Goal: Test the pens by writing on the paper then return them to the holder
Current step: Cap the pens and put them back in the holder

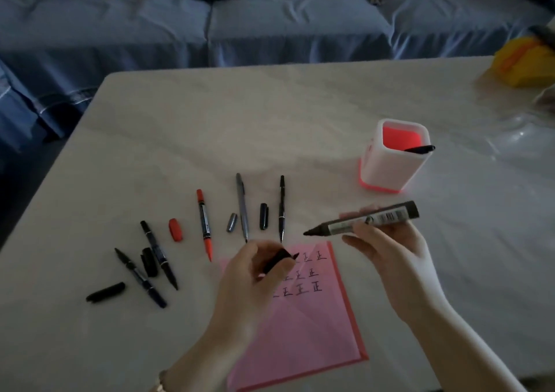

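My right hand (pixel 387 250) holds a thick black marker (pixel 363 218) uncapped, its tip pointing left above the pink paper (pixel 303 331). My left hand (pixel 252 274) grips the marker's black cap (pixel 277 260) over the paper's top edge. The paper carries rows of written characters. Several uncapped pens lie in a row to the left: a red marker (pixel 204 224), a grey pen (pixel 242 206), a thin black pen (pixel 281 208) and two black pens (pixel 159 255). Loose caps lie between them. The white and pink holder (pixel 390 166) stands at the back right with one black pen (pixel 419 149) in it.
The white table (pixel 210 127) ends at a blue sofa (pixel 210 25) behind. A yellow object (pixel 522 61) and clear plastic (pixel 516 133) sit at the far right. A red cap (pixel 176 230) and a black cap (pixel 105 292) lie near the left pens.
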{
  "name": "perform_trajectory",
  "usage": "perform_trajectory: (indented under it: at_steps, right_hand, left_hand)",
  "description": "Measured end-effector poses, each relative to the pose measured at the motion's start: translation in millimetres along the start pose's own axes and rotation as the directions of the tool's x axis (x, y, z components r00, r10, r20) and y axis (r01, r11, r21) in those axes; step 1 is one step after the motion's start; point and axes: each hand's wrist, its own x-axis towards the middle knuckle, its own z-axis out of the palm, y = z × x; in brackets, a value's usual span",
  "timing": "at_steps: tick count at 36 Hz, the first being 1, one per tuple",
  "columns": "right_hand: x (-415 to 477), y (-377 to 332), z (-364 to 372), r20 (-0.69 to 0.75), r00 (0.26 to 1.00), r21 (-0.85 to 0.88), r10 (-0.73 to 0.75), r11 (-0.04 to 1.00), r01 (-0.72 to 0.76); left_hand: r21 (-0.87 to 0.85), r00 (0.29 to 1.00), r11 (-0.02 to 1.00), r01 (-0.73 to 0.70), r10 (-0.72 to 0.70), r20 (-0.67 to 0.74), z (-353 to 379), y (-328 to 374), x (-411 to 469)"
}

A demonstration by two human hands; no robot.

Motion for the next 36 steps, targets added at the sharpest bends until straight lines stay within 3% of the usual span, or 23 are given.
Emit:
perform_trajectory:
  at_steps: [3, 11, 24, 31, 36]
  right_hand:
    - [-12.8, 7.7, -2.7, 0.016, 1.0, 0.119, 0.015, 0.993, -0.017]
    - [-22.3, 9.7, -1.4, -0.034, 0.999, 0.14, -0.042, 0.989, 0.047]
    - [-35.0, 16.5, 0.2, -0.008, 0.995, 0.158, 0.097, 0.983, -0.094]
    - [-35.3, 7.6, -5.1, 0.1, 0.984, 0.209, 0.147, 0.964, -0.165]
    - [-36.1, 6.1, -6.4, 0.114, 0.983, 0.186, 0.145, 0.969, -0.164]
  left_hand:
    - [-0.01, 1.0, 1.0, -0.015, 0.016, 0.015, 2.0, 2.1, -3.7]
    - [-0.041, 0.995, 0.997, -0.062, 0.064, 0.072, -0.8, 7.1, -10.3]
    - [0.046, 0.968, 0.98, -0.192, 0.181, 0.177, 3.5, 14.2, -20.4]
    - [0.115, 0.965, 0.969, -0.219, 0.198, 0.172, 0.3, 15.2, -18.3]
    - [0.125, 0.939, 0.966, -0.225, 0.181, 0.291, -4.1, 16.1, -18.1]
